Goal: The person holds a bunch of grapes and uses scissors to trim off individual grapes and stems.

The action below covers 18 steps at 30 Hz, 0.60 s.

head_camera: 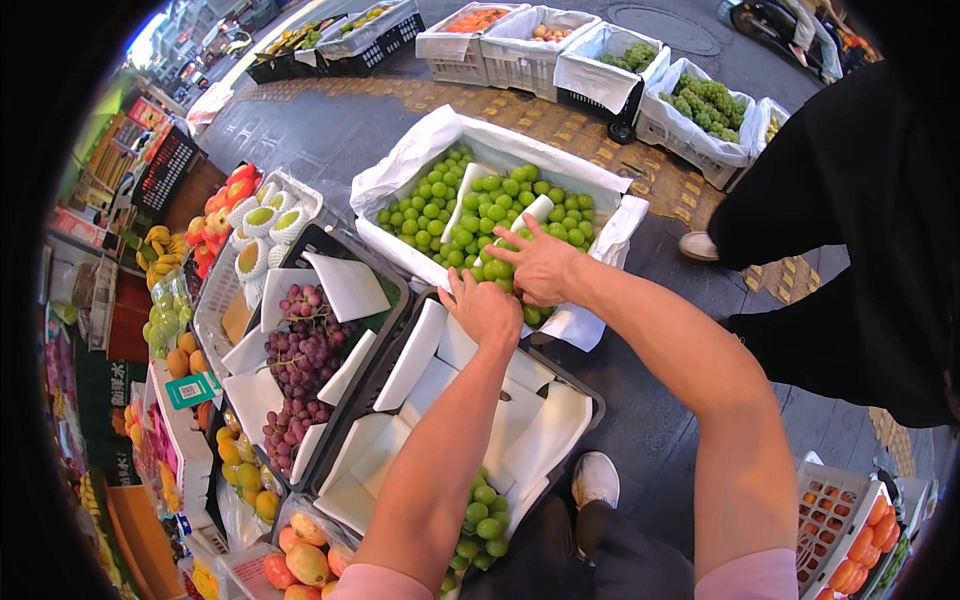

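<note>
Bunches of green grapes [487, 206] fill a box lined with white paper [382, 184], with white foam strips between the bunches. At the box's near edge, my left hand [484, 309] touches the grapes or the lining, its fingertips partly hidden. My right hand [546, 262] reaches onto the grapes just to the right, fingers spread over them beside a foam strip; whether it grips any is unclear. Below my hands lies a black crate with white foam sheets [525, 420], and more green grapes [484, 517] rest at its near end, partly behind my left arm.
A crate of red grapes [300, 360] adjoins on the left, near foam-netted fruit [259, 217] and mangoes [251, 476]. Crates of fruit [525, 56] line the far side. A person in black trousers [847, 300] stands at right. Orange fruit crates [832, 517] sit lower right.
</note>
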Motion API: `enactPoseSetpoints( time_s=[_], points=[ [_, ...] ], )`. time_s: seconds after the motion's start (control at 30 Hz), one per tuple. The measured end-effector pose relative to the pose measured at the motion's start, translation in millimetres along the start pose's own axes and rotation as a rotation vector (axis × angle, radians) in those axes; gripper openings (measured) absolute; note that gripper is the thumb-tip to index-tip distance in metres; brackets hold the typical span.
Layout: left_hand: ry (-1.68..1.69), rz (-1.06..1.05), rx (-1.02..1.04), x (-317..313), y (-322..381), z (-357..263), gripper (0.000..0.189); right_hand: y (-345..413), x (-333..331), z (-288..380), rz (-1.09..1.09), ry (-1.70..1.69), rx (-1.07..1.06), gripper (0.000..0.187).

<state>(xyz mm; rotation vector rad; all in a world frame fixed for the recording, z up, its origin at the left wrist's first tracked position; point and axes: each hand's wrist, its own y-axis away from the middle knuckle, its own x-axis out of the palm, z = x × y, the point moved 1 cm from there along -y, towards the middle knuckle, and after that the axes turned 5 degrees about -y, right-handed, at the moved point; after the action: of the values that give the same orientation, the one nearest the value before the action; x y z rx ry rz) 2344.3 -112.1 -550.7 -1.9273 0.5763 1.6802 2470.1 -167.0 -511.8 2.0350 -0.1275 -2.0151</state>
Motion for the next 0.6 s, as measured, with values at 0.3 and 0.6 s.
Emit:
enactPoseSetpoints(
  time_s=[0.3,0.6],
  points=[
    [0.139,-0.109,-0.007,12.6,-2.6,6.4,0.019,52.4,-7.9,-8.5,-0.6,-0.465,0.184,0.019],
    [0.287,-0.303,0.257,-16.4,1.8,-11.3,0.01,135.7,56.2,56.0,-1.262,-0.927,0.552,0.026]
  ],
)
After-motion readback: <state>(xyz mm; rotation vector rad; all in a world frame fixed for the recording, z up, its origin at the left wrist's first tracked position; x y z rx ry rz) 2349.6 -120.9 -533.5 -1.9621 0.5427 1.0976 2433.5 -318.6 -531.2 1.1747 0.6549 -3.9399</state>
